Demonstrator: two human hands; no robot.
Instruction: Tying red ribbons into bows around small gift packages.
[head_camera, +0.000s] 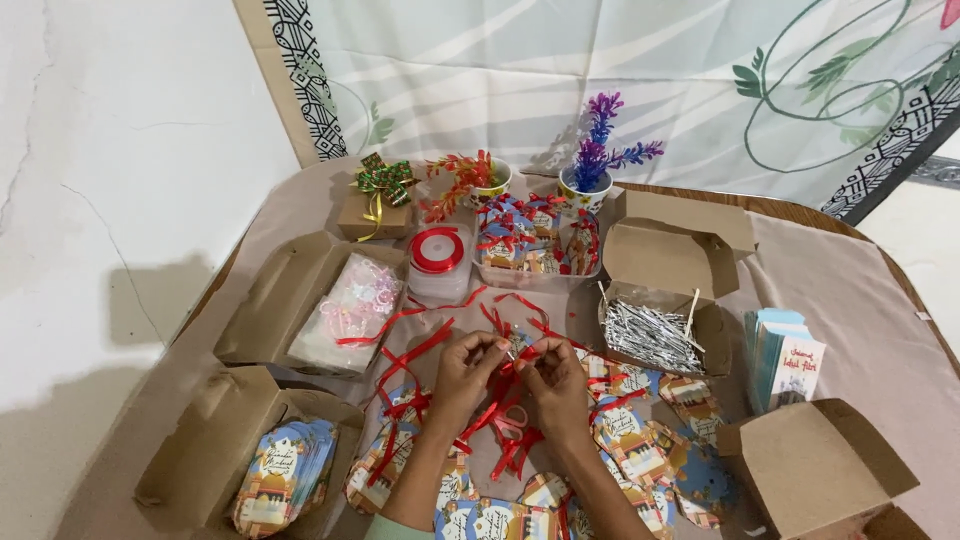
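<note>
My left hand (467, 372) and my right hand (553, 378) meet at the table's middle, fingertips pinched together on a small packet and a red ribbon (500, 404) that trails down between them. Loose red ribbon strips (415, 352) lie around and under the hands. Printed tag cards (628, 440) lie scattered beneath my right wrist, and red-handled scissors (514, 418) lie partly hidden below the hands.
Open cardboard boxes hold tag cards (285, 482), clear bags (350, 305) and silver twist ties (650, 335). A ribbon spool (437, 250), a tray of finished packets (535, 245), two flower pots (588, 175), a bowed gift box (375, 205) and a card stack (785, 358) surround them.
</note>
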